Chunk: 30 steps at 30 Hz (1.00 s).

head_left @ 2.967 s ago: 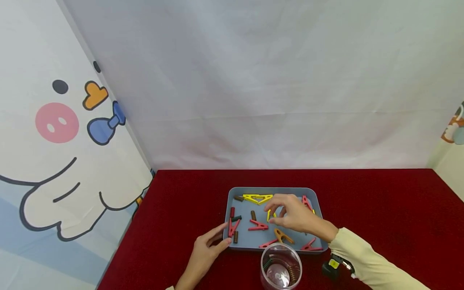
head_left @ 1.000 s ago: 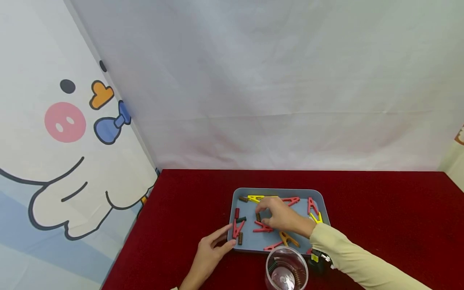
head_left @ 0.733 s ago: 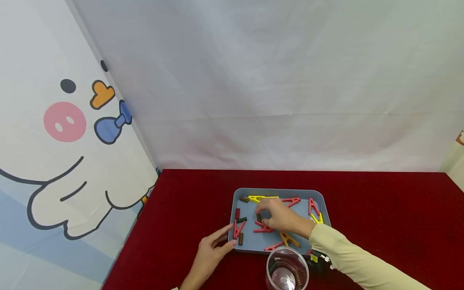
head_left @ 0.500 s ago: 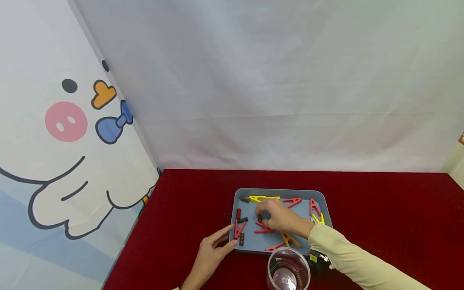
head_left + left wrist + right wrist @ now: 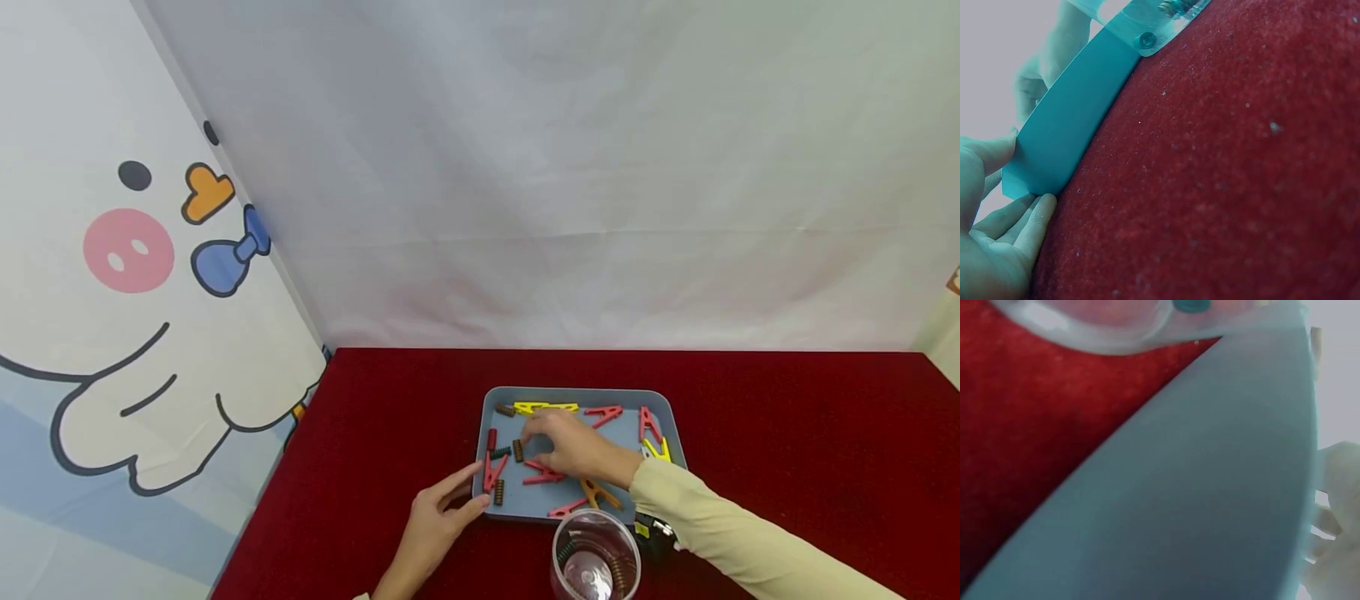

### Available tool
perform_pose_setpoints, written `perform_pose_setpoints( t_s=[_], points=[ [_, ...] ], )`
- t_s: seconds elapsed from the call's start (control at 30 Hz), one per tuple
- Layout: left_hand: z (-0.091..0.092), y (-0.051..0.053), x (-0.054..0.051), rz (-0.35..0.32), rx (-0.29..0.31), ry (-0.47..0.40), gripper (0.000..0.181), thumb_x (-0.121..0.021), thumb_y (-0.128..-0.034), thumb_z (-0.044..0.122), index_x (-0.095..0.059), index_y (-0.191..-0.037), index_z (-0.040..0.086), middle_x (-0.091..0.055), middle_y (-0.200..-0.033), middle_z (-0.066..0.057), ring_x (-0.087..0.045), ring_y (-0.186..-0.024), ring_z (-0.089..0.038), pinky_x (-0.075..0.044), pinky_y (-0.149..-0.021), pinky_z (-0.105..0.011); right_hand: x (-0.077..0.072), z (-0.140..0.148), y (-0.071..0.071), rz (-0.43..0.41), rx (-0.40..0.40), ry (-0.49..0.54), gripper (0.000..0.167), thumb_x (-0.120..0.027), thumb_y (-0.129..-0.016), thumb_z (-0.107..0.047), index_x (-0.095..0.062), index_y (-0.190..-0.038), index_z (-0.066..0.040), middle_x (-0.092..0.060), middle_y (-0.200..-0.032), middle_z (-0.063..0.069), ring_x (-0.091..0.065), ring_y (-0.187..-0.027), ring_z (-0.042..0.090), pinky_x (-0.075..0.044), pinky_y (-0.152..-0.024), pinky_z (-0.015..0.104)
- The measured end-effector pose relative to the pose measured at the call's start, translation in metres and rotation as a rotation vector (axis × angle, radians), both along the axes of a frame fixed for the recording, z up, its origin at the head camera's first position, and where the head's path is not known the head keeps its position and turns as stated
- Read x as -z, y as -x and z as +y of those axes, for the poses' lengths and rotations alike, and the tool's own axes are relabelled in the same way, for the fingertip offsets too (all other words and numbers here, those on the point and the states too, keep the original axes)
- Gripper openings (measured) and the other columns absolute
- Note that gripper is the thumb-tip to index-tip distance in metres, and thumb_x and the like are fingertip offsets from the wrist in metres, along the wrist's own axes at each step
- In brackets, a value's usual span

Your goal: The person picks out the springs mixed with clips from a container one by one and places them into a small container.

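My left hand (image 5: 431, 529) touches the front left corner of the grey-blue tray (image 5: 481, 429), its thumb and fingers spread along the walls. In the left wrist view the fingers of that hand (image 5: 997, 244) rest at the tray's corner (image 5: 1072, 119). My right hand (image 5: 573, 446) is low over the tray's middle, thumb and index finger bent with a gap between them. A brown spring (image 5: 518, 451) lies just left of the index fingertip, outside the gap. Under the thumb side lies a red clip (image 5: 542, 473). The right wrist view shows mostly the tray wall (image 5: 1210, 462).
A clear cup (image 5: 596, 554) with springs stands before the tray. In the tray lie a red cylinder (image 5: 492, 439), a green spring (image 5: 500, 452), brown springs (image 5: 498, 492), an orange clip (image 5: 598, 493), yellow clips (image 5: 531, 407) and several red clips. A white cloth (image 5: 600, 167) hangs behind.
Over the last half second the right hand has shifted slightly left, and the brown spring by it has moved left within the tray. A red clip moved to the back of the tray earlier. Left hand stays.
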<state>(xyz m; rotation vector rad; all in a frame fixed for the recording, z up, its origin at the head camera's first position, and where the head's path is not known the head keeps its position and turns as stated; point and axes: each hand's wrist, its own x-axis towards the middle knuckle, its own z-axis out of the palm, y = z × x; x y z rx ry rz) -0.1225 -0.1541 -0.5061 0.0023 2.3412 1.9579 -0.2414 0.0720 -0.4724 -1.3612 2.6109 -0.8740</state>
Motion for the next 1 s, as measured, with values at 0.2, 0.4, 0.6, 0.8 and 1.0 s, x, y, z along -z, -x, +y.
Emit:
perform_pose_setpoints(
  t_s=[0.2, 0.4, 0.6, 0.8, 1.0],
  points=[
    [0.000, 0.000, 0.001, 0.001, 0.007, -0.014, 0.048, -0.070, -0.0868, 0.025, -0.057, -0.133, 0.020, -0.050, -0.137, -0.008, -0.053, -0.116, -0.025, -0.050, -0.080, -0.024, -0.005, -0.006, 0.000, -0.001, 0.000, -0.007, 0.019, -0.070, -0.082, -0.004, -0.071, -0.101, -0.006, -0.065, -0.103, 0.004, -0.059, -0.099, 0.020, -0.049, -0.083, 0.039],
    [0.000, 0.000, 0.000, 0.003, 0.002, -0.004, 0.049, -0.071, -0.0858, 0.026, -0.058, -0.132, 0.018, -0.050, -0.137, -0.009, -0.054, -0.115, -0.026, -0.050, -0.079, -0.024, -0.004, -0.012, 0.000, -0.028, -0.001, 0.007, 0.019, -0.071, -0.083, -0.007, -0.070, -0.101, -0.005, -0.066, -0.105, 0.004, -0.059, -0.103, 0.020, -0.047, -0.087, 0.040],
    [-0.001, 0.000, -0.001, 0.009, 0.008, 0.008, 0.049, -0.071, -0.0863, 0.027, -0.057, -0.133, 0.019, -0.049, -0.137, -0.010, -0.054, -0.116, -0.026, -0.050, -0.079, -0.024, -0.002, -0.016, 0.002, -0.041, -0.029, 0.014, 0.021, -0.075, -0.081, -0.009, -0.070, -0.101, -0.005, -0.067, -0.103, 0.005, -0.060, -0.101, 0.019, -0.048, -0.087, 0.038],
    [-0.002, 0.000, -0.001, 0.012, 0.013, 0.002, 0.049, -0.070, -0.0867, 0.027, -0.057, -0.133, 0.019, -0.049, -0.138, -0.009, -0.053, -0.116, -0.026, -0.050, -0.080, -0.024, -0.004, -0.018, 0.000, -0.059, -0.030, -0.005, 0.021, -0.075, -0.081, -0.010, -0.070, -0.100, -0.006, -0.067, -0.103, 0.004, -0.060, -0.101, 0.019, -0.048, -0.086, 0.038],
    [-0.002, -0.001, -0.001, 0.000, 0.015, -0.004, 0.050, -0.070, -0.0867, 0.027, -0.056, -0.134, 0.019, -0.049, -0.138, -0.009, -0.054, -0.116, -0.025, -0.050, -0.080, -0.024, -0.005, -0.020, -0.001, -0.052, -0.038, -0.021, 0.019, -0.076, -0.080, -0.010, -0.070, -0.098, -0.006, -0.067, -0.101, 0.003, -0.060, -0.098, 0.019, -0.048, -0.084, 0.036]
  ],
)
